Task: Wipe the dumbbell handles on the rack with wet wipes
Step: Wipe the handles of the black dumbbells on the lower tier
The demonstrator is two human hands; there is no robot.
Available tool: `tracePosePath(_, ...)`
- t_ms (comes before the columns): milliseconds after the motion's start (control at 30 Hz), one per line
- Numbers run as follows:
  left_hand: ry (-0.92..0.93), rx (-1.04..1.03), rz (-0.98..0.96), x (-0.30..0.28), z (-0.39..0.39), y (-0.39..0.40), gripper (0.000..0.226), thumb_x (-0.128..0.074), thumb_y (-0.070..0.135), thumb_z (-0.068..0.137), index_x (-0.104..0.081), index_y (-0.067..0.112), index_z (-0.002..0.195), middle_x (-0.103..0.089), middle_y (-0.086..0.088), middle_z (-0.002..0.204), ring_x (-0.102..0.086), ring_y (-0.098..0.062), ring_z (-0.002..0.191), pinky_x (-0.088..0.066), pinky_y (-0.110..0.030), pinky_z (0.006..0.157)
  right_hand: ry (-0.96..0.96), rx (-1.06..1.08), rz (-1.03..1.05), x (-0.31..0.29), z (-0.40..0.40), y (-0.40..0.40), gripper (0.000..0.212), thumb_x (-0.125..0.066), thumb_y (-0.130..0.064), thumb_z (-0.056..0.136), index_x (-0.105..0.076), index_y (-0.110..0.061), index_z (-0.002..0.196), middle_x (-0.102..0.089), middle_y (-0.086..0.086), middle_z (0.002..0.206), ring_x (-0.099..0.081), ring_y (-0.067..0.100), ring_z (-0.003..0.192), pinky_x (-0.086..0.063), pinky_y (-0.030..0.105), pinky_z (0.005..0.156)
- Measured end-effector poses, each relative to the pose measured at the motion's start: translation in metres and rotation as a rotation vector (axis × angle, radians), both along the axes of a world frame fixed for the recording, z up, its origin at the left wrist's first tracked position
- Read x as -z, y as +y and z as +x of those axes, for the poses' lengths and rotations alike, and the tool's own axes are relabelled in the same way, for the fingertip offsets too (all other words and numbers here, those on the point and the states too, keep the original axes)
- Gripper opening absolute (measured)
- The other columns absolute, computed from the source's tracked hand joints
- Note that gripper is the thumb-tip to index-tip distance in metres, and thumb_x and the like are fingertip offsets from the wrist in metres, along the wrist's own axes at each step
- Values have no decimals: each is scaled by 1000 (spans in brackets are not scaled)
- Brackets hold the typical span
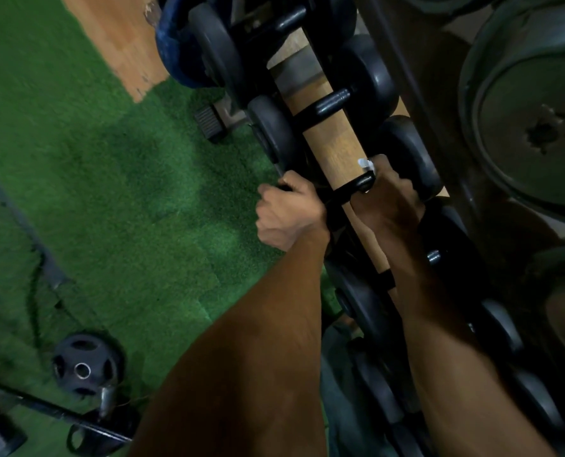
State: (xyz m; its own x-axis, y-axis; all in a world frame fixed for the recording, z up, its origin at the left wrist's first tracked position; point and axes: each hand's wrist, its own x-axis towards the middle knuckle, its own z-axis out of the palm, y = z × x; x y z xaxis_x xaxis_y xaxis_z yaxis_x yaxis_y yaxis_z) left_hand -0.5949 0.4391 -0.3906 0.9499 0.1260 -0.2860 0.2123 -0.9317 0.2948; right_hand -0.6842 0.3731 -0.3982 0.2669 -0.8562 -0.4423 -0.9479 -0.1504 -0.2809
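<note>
Black dumbbells sit in a row on a rack (335,150) whose wooden floor shows between their heads. The right hand (388,192) is curled around a dumbbell handle (361,183), with a scrap of white wipe (366,164) poking out above the fingers; the handle's dark end shows just left of that grip. The left hand (287,211) is closed into a fist at the rack's front edge, just left of the same dumbbell, and seems to clutch a thin dark bar there, though blur hides exactly what. Beyond the right hand, further along the rack, lies another dumbbell (335,102). Well to the left of both hands is green turf (109,192), with a weight plate (85,362) lying on it near the person's left elbow.
</note>
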Motion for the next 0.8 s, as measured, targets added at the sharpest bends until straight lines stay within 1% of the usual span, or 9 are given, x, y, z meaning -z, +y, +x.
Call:
tracePosePath(133,-3,6,6,0,0,0,42,-46,42,97,-66,6,103,-72,-17,99,-68,-41,92,-29,-38,69,-101,-128,236,-1,-4,7,46,-57,-26,93,-50,-41,136,-68,4,126,-64,33,113,-50,39,88)
tracePosePath(267,-4,3,2,0,0,0,41,-46,42,97,-66,5,102,-71,-17,98,-67,-41,90,-30,-38,68,-186,-326,462,-3,-13,24,53,-49,-42,104,-32,-56,151,-60,3,143,-62,36,118,-49,37,85)
tracePosePath(333,3,10,2,0,-1,0,41,-46,42,97,-65,5,102,-71,-17,99,-67,-40,91,-30,-38,69,-191,-347,492,-5,-19,26,56,-47,-40,106,-25,-59,153,-58,5,147,-62,35,119,-48,36,85)
tracePosePath(433,14,17,2,-2,-1,1,41,-46,42,98,-65,5,102,-72,-18,100,-67,-40,93,-30,-37,70,-160,-334,309,-6,-29,30,71,-51,-32,103,-14,-65,153,-66,4,132,-66,34,111,-49,38,79)
tracePosePath(500,10,17,6,-3,0,0,42,-46,42,98,-65,5,103,-72,-18,101,-68,-41,94,-31,-38,70,-110,-196,142,-1,-34,31,87,-56,-22,99,-2,-62,155,-70,6,115,-68,33,99,-47,38,73)
tracePosePath(567,10,12,8,-3,0,0,42,-46,42,98,-66,6,103,-72,-18,102,-68,-41,95,-30,-37,70,-95,-40,47,2,-38,31,98,-61,-19,96,6,-61,155,-71,10,105,-69,34,88,-52,41,72)
tracePosePath(667,-3,9,4,-2,-1,0,41,-47,42,97,-66,5,102,-72,-18,101,-67,-41,94,-28,-37,70,-251,-4,194,5,-43,36,101,-55,-8,95,8,-59,156,-61,3,78,-61,20,62,-53,41,56)
tracePosePath(733,-3,11,3,-2,-1,0,42,-46,42,98,-66,5,103,-72,-18,101,-67,-41,94,-28,-37,70,-310,-132,351,4,-44,41,96,-51,-7,99,4,-63,154,-56,-4,83,-59,18,60,-47,37,51)
tracePosePath(800,11,16,7,-4,-2,0,43,-45,42,98,-66,5,104,-72,-18,102,-67,-41,95,-28,-38,70,-291,-237,431,6,-48,44,90,-47,-9,102,1,-68,152,-57,-6,96,-60,22,69,-49,39,56)
